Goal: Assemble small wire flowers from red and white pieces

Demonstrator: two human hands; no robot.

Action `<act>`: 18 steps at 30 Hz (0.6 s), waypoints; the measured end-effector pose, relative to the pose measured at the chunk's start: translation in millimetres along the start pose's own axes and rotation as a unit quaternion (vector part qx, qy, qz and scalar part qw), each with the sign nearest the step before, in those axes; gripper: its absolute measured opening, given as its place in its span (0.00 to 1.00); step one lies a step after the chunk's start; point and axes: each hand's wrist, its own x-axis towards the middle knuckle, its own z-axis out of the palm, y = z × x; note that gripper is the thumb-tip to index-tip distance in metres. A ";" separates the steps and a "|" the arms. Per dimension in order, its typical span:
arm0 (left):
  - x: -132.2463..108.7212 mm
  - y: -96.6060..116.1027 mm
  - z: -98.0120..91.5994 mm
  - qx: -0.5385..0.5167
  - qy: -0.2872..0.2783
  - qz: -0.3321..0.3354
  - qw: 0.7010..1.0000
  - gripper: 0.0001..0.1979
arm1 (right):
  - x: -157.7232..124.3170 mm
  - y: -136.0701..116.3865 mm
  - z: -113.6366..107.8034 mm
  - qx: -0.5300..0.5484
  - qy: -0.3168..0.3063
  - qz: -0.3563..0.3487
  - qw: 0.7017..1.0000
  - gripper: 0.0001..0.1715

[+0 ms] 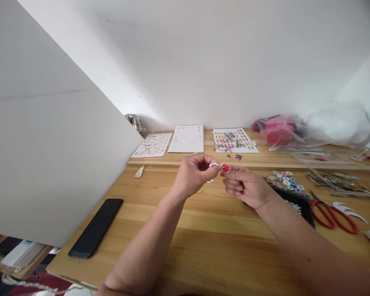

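Note:
My left hand [195, 172] pinches a thin white curved strip [215, 164] between thumb and fingers, above the middle of the wooden table. Close beside it, my right hand [245, 184] grips a small red piece [225, 167] at its fingertips; it looks like a little bead or knot of thread, too small to make out. The strip's right end meets the red piece, or nearly so. Small white bits [210, 181] lie on the table just behind the hands. A black tray [308, 209] with small beads is partly hidden by my right forearm.
Red-handled scissors [334, 216], thread bobbins [286, 181] and a clear box [342, 181] of tools stand at the right. A black phone [95, 228] and a glue tube [139, 172] lie left. Pattern sheets [186, 139] rest on the raised ledge [185, 158]. A white panel [58, 123] rises at left.

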 end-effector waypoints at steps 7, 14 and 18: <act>2.8 -8.9 1.0 0.159 0.111 0.086 0.977 0.04 | -7.2 9.3 17.5 -0.074 0.040 -0.064 0.994 0.14; -0.6 -6.2 -0.5 0.255 0.027 0.153 0.955 0.03 | -23.3 -7.9 16.6 -0.247 0.092 -0.222 0.939 0.12; -4.9 -1.6 1.3 0.190 -0.076 0.075 0.976 0.02 | -24.3 -20.1 11.1 -0.273 0.083 -0.204 0.937 0.11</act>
